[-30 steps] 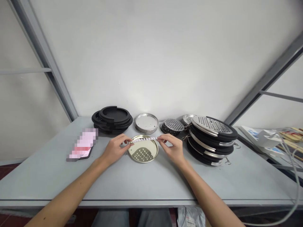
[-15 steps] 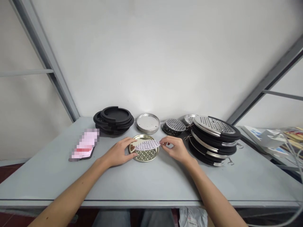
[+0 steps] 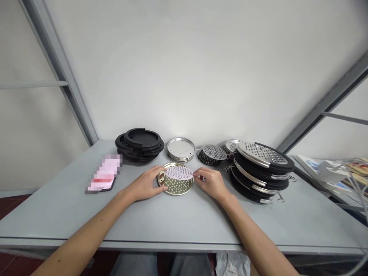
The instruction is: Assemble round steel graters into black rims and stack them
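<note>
A shiny gold-toned round metal lid [image 3: 176, 188] with a raised rim lies on the table in front of me. Over its far half is a thin perforated metal disc [image 3: 179, 173], tilted, its holes mirrored in the lid. My right hand [image 3: 211, 182] pinches the disc's right edge between thumb and fingertips. My left hand [image 3: 146, 184] spans the lid's left side, thumb on the near rim and fingertips by the far rim, close to the disc's left end. Whether those fingertips also touch the disc is unclear.
Black ring-shaped pieces [image 3: 140, 143] are stacked at back left, near a phone [image 3: 105, 174]. Behind the lid stand stacked silver lids [image 3: 181, 148] and dark perforated discs [image 3: 212, 153]. A tall stack of black-and-silver round assemblies [image 3: 261, 172] with clips stands right. Papers [image 3: 322, 172] lie beyond it.
The perforated disc has tipped so that more of its face shows above the lid. Both hands stay nearly in place; the whole view has shifted slightly.
</note>
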Tool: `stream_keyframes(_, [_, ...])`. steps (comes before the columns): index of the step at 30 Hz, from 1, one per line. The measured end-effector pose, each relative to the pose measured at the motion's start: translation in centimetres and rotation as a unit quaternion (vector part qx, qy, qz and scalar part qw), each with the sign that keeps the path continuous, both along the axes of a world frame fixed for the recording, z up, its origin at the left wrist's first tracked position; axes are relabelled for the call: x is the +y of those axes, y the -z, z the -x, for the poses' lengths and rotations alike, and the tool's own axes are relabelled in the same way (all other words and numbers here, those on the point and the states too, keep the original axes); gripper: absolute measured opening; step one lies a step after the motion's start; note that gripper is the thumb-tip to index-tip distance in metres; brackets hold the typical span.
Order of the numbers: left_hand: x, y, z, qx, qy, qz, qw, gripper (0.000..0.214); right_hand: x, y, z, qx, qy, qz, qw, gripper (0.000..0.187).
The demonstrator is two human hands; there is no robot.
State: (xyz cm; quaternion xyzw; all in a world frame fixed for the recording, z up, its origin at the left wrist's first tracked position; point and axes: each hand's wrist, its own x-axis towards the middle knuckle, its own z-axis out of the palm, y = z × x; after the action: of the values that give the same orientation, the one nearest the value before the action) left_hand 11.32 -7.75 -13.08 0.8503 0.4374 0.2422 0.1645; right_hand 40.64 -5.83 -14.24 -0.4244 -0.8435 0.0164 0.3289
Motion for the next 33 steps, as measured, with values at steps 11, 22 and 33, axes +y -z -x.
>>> stream_keyframes(11, [0.5,0.9,0.1,0.011,0.012,-0.017,1.0,0.043,-0.2,-0.1,0.5,-0.032,0.041,0.011,0.999,0.015])
stream_keyframes(22, [0.3,0.4,0.1,0.021,0.036,-0.016,0.999,0.033,-0.1,-1.4,-0.4,-0.007,-0.083,0.1,0.991,0.023])
stream_keyframes(33, [0.1,0.0,-0.1,0.034,0.032,-0.029,0.998,0.03,0.0,-1.1,-0.1,-0.006,-0.066,0.106,0.992,0.027])
